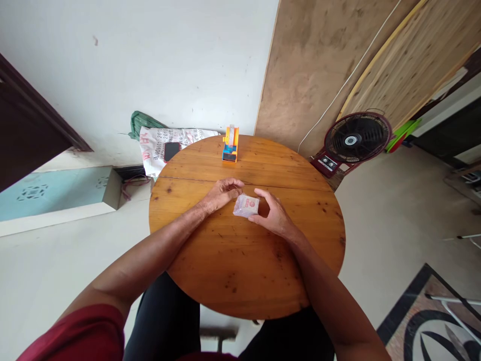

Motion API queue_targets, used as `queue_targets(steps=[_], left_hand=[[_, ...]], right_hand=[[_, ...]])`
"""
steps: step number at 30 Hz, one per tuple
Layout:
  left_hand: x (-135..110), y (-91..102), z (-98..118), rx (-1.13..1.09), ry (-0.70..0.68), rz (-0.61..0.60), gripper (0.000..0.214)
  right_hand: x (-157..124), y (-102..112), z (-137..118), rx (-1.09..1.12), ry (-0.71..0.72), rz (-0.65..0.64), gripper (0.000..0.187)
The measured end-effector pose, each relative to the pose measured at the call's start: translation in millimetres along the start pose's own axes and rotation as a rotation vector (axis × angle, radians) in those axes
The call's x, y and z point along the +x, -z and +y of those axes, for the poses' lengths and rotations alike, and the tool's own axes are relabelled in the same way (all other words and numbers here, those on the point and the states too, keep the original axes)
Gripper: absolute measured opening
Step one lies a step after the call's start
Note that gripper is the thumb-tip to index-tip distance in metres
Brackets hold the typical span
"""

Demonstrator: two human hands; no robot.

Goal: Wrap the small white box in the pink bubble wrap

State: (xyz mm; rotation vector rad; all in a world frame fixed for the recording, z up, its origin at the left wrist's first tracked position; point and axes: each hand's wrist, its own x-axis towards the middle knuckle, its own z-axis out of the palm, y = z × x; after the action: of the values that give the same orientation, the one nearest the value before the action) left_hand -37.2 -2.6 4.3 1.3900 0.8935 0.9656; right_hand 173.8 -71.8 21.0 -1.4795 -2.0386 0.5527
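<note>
A small, squarish packet (pixel 247 206) in clear plastic wrapping, with a red print on its pale face, sits near the middle of the round wooden table. My right hand (pixel 274 214) curves around its right end. The thumb is at the packet's lower edge and the forefinger stands a little off its upper corner, so the fingers are apart. Just beyond the packet's upper left corner is my left hand (pixel 224 194), fingers loosely bent and thumb apart from them, with nothing seen in it.
An orange and blue tape dispenser (pixel 230 145) stands at the far edge of the table (pixel 225 265). Behind the table's left edge, a dark phone (pixel 172 151) lies on a printed white sack (pixel 150 143). A fan (pixel 351 140) stands beyond the table on the right.
</note>
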Motion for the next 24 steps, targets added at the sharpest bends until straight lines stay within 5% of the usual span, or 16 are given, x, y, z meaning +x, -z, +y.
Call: queue_targets(steps=[14, 24], left_hand=[[0, -10.3, -11, -0.053, 0.062, -0.242, 0.059], [-1, -15.4, -11, -0.066, 0.053, -0.197, 0.052]], right_hand=[[0, 1, 4, -0.080, 0.085, 0.033, 0.063], [1, 6, 4, 0.019, 0.012, -0.096, 0.068]])
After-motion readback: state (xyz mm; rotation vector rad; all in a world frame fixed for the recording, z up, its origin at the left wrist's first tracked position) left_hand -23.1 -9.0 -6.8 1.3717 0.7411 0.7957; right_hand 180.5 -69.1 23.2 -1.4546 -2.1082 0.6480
